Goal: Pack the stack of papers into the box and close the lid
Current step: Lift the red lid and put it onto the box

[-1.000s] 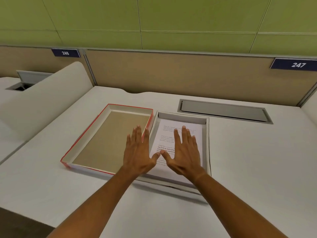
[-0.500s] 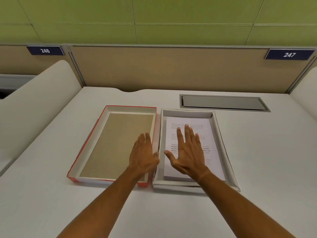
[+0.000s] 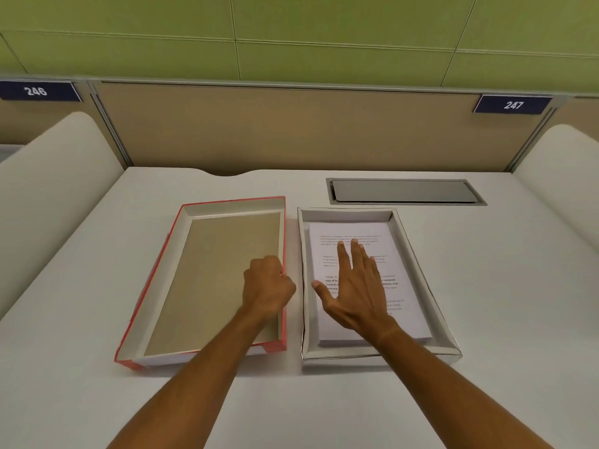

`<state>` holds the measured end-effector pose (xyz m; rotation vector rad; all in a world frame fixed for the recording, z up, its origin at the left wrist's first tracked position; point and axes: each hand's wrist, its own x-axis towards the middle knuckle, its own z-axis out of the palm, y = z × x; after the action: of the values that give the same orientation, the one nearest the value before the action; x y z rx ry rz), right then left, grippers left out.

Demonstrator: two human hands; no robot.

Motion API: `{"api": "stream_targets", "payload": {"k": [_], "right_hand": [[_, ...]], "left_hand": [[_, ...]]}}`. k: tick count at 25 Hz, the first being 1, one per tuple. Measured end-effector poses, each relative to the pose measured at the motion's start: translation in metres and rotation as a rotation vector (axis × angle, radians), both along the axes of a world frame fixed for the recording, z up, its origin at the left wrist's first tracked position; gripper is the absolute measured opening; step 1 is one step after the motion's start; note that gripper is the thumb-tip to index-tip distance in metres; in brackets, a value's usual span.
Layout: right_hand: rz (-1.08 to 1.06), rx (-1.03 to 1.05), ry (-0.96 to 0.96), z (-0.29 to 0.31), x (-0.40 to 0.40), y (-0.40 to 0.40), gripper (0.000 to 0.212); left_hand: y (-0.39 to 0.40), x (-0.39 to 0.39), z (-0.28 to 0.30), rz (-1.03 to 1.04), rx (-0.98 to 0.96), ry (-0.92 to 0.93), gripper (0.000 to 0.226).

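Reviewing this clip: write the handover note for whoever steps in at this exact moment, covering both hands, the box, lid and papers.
Left hand: closed over the right wall of the red-edged cardboard lid, which lies upside down on the white desk.
Right hand: open, fingers spread, flat on the stack of printed white papers.
Papers sit inside the shallow white cardboard box, beside the lid.
Done: papers packed.
Left: lift the lid, turn it over, fit it onto the box.

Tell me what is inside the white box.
The white box holds a stack of printed papers. The right hand lies flat on it, hiding much of the text; lower sheets are covered.
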<state>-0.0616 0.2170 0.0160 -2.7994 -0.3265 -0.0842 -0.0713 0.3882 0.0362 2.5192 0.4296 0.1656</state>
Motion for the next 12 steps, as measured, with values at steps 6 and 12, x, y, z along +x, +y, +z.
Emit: {"api": "stream_targets", "payload": {"k": [6, 12], "right_hand": [[0.064, 0.216, 0.090, 0.020, 0.013, 0.025, 0.094], [-0.041, 0.844, 0.447, 0.034, 0.030, 0.049, 0.056]], "left_hand": [[0.043, 0.003, 0.093, 0.177, -0.339, -0.307, 0.010], [0.089, -0.015, 0.153, 0.225, -0.882, -0.419, 0.006]]}}
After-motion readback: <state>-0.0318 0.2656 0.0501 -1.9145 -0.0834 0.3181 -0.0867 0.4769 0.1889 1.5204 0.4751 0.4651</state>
